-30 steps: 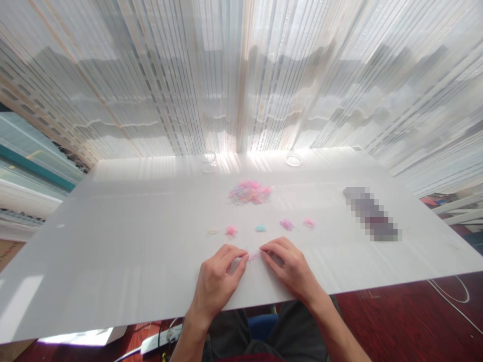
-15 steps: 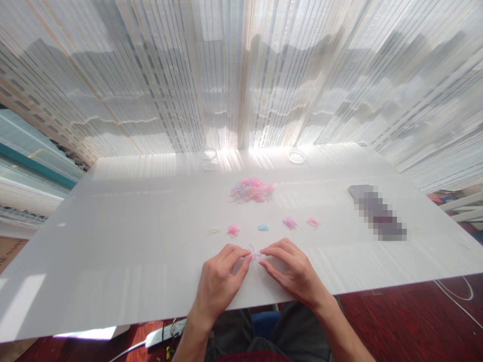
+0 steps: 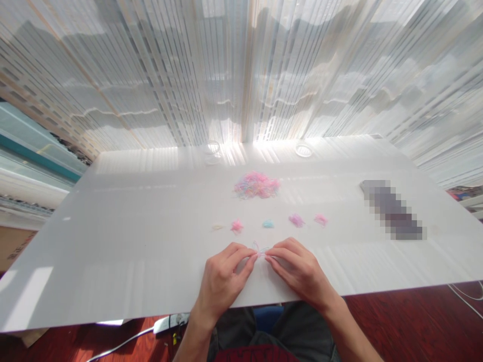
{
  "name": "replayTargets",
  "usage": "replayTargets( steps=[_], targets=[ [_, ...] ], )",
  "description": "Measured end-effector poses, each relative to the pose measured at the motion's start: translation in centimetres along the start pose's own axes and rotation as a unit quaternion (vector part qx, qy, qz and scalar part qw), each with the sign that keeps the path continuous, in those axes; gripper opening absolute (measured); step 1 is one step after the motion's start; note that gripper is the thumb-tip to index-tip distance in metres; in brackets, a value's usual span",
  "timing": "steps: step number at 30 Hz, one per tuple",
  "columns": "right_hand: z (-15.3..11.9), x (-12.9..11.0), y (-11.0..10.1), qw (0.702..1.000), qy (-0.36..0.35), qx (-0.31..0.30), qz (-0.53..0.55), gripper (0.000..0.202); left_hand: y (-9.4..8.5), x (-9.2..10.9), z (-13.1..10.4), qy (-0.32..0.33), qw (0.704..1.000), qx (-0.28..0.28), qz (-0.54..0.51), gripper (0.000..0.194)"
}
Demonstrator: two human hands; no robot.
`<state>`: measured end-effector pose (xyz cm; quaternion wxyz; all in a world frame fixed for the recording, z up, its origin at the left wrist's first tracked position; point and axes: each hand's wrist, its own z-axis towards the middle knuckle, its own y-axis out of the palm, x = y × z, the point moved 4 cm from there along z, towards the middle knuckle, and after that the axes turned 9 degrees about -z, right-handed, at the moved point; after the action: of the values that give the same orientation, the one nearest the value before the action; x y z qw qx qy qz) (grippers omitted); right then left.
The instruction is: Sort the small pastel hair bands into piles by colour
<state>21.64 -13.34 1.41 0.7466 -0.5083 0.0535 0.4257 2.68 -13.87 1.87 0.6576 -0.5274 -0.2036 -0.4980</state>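
A few thin pastel rubber bands [image 3: 259, 251], pink and light blue, hang between my fingertips just above the table's near side. My left hand [image 3: 229, 271] pinches them between thumb and index finger. From the other side, my right hand [image 3: 296, 269] has its thumb and fingertips closed on their right end. Beyond my hands lies a row of small sorted piles: pale yellow [image 3: 218, 227], pink [image 3: 237, 226], turquoise [image 3: 268, 223], purple [image 3: 297, 220] and light pink [image 3: 321, 219]. Farther back sits a large mixed heap of bands [image 3: 257, 185].
The white table [image 3: 113, 241] spreads under everything. A pixelated phone-like object [image 3: 392, 208] lies at the right. Two clear round items, one at left [image 3: 213, 147] and one at right [image 3: 304, 150], stand near the striped curtain [image 3: 226, 75]. A power strip [image 3: 169, 322] is below the table's edge.
My right thumb and fingers, apart before, have closed on the bands. My left hand keeps its pinch. The whole view has shifted slightly.
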Motion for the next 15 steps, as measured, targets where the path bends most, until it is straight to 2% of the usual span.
replayTargets(
  steps=[15],
  targets=[
    [-0.01,0.04,-0.48,1.000,0.009,0.018,0.000,0.014,0.10,-0.26,-0.24,-0.005,1.000,-0.011,0.013,0.015]
  ],
)
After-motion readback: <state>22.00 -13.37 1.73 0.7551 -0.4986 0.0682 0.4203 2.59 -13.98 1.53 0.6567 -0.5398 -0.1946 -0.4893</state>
